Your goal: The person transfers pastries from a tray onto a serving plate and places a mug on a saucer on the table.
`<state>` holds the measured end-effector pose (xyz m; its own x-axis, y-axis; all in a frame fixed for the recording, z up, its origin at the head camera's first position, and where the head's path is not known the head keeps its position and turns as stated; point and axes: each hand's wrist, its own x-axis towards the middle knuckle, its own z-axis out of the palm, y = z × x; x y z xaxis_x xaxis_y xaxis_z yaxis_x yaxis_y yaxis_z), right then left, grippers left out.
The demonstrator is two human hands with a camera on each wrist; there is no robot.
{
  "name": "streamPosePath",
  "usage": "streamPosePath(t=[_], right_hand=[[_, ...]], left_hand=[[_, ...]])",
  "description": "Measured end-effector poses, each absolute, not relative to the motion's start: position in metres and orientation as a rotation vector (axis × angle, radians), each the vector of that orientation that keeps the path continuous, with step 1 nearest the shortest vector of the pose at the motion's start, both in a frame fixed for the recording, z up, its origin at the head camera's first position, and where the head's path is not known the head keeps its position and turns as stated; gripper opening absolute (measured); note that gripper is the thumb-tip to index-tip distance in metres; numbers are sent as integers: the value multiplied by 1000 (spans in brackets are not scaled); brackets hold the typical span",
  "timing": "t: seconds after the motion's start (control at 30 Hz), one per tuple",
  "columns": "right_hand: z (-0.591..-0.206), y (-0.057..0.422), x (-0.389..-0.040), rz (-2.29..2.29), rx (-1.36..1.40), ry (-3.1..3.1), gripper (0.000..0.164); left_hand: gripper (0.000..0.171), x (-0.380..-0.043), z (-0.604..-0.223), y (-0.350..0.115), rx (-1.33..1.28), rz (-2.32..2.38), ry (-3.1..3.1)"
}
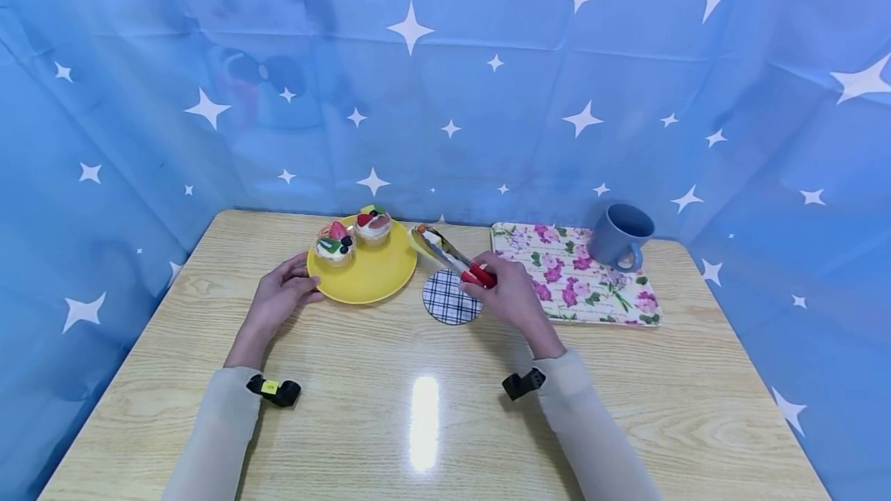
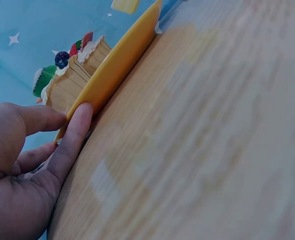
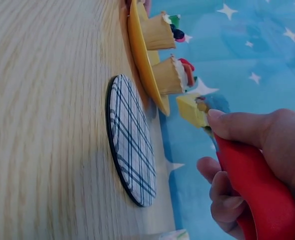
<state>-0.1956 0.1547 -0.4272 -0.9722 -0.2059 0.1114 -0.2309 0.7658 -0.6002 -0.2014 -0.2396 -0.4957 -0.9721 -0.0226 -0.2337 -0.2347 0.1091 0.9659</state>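
My left hand [image 1: 280, 294] pinches the near-left rim of a yellow plate [image 1: 372, 281], one finger above and one beneath in the left wrist view. Two cupcakes topped with fruit, one [image 1: 336, 244] at the plate's left and another [image 1: 373, 227] at its back, stand on it. In my right hand [image 1: 513, 294] I grip red-handled tongs [image 1: 452, 255], pointing left toward the plate. Between the tong tips is a yellow piece of cake [image 3: 190, 111] with a topping, held in the air near the plate's right edge. The tips are partly hidden in the right wrist view.
A round plaid coaster [image 1: 451, 298] lies on the wooden table [image 1: 334, 424] below the tongs. To the right, a floral tray [image 1: 557, 301] bears a blue-grey mug [image 1: 619, 232] at its back right corner. A blue star-patterned curtain [image 1: 487, 153] hangs behind the table.
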Motion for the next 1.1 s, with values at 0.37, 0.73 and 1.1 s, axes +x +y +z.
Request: streamPosePath(t=[0.37, 0.73, 1.1], right_hand=[[-429, 145, -197, 1068, 424, -2898, 36], [-431, 134, -197, 1088, 394, -2916, 33], [-438, 123, -197, 1084, 444, -2917, 33]], left_hand=[[65, -202, -496, -239, -276, 1975, 2214], [65, -202, -496, -239, -277, 1964, 2224], [66, -201, -494, -239, -268, 1968, 2216]])
